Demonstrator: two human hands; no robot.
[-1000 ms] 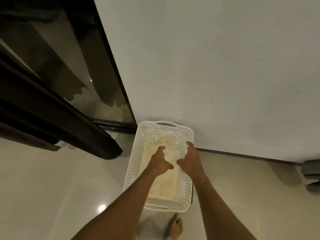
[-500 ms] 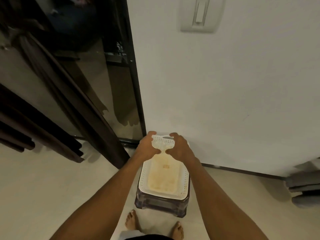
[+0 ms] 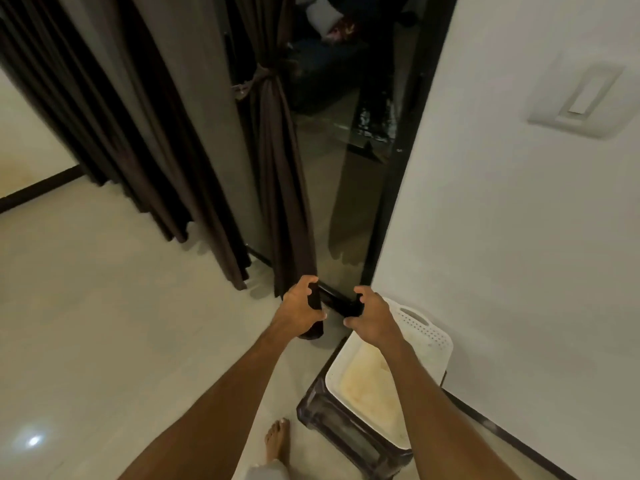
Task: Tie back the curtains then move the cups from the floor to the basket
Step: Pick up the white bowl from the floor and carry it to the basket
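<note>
My left hand and my right hand hover side by side with fingers curled apart, nothing in either. They are in front of the sliding door's bottom track, above the far end of the white perforated basket. The basket rests on a dark stool. The cups cannot be made out; my right hand and forearm cover the basket's far end. A dark brown curtain hangs gathered with a tie around it. Another dark curtain hangs to the left.
A glass sliding door with a black frame stands ahead, beside a white wall with a switch plate. Pale tiled floor spreads to the left. My bare foot is beside the stool.
My hands have left the basket and lifted. My view has risen and swung left, from the basket and wall to the tied curtain and the door.
</note>
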